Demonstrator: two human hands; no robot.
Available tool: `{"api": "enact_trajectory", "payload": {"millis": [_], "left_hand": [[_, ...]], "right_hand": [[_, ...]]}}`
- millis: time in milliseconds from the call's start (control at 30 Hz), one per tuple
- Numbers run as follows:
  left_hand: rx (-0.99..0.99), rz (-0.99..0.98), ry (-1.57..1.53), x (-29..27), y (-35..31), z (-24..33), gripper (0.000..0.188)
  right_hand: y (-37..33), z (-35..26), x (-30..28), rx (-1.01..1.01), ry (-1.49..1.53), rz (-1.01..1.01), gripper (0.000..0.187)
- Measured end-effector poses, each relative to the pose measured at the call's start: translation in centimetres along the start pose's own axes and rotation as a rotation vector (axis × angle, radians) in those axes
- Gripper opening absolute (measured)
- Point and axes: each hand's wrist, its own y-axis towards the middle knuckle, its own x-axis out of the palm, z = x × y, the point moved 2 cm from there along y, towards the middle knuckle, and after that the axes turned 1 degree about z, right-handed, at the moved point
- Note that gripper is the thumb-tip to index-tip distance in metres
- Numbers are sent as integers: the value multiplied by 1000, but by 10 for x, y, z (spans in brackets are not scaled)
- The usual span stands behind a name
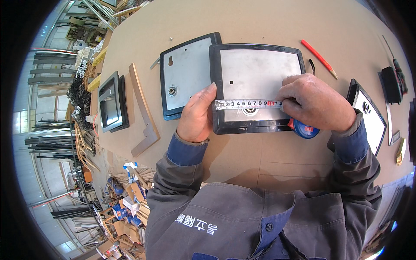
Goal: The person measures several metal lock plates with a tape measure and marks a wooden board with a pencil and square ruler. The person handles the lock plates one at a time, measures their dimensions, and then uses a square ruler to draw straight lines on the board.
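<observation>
Over a brown tabletop (260,21), the right hand (318,100) grips a tape measure (249,104), its length running left to right across a black-framed panel (255,78) grasped by the left hand (195,116).

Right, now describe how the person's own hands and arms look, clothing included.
The left hand and right hand are bare, without gloves. Both arms are covered by long, loose, creased dark grey sleeves, ending in broad dark blue cuffs. No lettering shows on the visible parts of the sleeves.
</observation>
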Motion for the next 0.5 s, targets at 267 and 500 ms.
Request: {"api": "enact_trajectory", "payload": {"millis": [267, 500], "left_hand": [[27, 6, 54, 1, -2, 3, 47], [12, -77, 169, -5, -6, 6, 61]], "right_hand": [[0, 0, -1, -29, 13, 17, 22], [0, -1, -2, -8, 37, 3, 22]]}}
